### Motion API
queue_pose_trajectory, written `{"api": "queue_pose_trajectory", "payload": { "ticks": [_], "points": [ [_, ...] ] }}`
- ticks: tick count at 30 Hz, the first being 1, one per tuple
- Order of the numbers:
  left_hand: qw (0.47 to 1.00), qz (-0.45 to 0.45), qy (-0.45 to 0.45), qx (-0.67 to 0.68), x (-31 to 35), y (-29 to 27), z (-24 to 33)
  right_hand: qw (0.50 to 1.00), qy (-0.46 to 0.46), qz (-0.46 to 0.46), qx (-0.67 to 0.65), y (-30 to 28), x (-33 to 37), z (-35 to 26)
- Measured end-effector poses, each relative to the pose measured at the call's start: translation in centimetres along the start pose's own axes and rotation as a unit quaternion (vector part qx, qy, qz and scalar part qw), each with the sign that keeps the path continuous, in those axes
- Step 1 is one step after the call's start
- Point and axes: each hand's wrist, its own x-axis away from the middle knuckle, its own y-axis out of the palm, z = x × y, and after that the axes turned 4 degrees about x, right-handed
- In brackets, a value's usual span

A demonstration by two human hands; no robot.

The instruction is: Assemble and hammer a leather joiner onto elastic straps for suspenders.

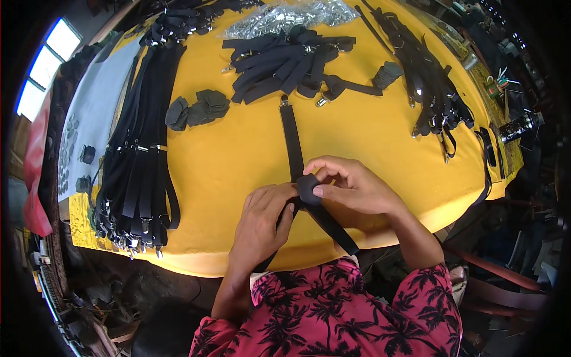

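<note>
In front of me a black suspender strap runs up the yellow table, with a metal clip at its far end. Two more strap lengths spread from the joint toward me; one slants to the lower right, the other passes partly under my left hand. A dark, small patch lies over the joint, pinched between thumb and fingers of my right hand. My left hand is closed around the straps just left of the patch; its fingertips are partly hidden.
Long black suspenders with metal clips lie bundled at the left, beside loose dark patches. Further piles of black straps sit at the middle back and right. Behind is a clear plastic bag of shiny metal parts. A patch stack lies right.
</note>
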Motion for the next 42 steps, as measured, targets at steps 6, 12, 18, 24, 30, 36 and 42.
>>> {"api": "queue_pose_trajectory", "payload": {
  "ticks": [6, 12, 18, 24, 30, 36, 42],
  "points": [
    [0.998, -0.006, -0.059, 0.018, 0.4, 0.0, 0.1, 0.998, 0.036, 0.027, -0.036, 1.0, -0.2, 0.2],
    [0.998, -0.018, -0.063, 0.024, 0.2, 0.0, -0.1, 0.993, 0.117, 0.008, -0.016, 1.0, -0.8, -1.1],
    [0.997, -0.025, -0.067, 0.026, 0.1, -0.2, -0.2, 0.996, 0.078, 0.036, 0.034, 1.3, -1.0, -0.3],
    [0.996, -0.026, -0.076, 0.039, -0.1, -0.1, 0.0, 0.988, 0.011, 0.081, 0.131, 1.5, -0.8, -0.1],
    [0.995, -0.04, -0.084, 0.022, -0.2, -0.3, 0.1, 0.978, -0.013, 0.079, 0.195, 1.6, -0.9, 0.0],
    [0.995, -0.046, -0.09, 0.006, -0.2, -0.1, 0.1, 0.97, -0.059, 0.092, 0.219, 1.8, -0.9, 0.8],
    [0.993, -0.057, -0.104, 0.003, -0.3, -0.4, 0.3, 0.963, -0.09, 0.104, 0.233, 1.9, -1.0, 1.1]
  ]
}}
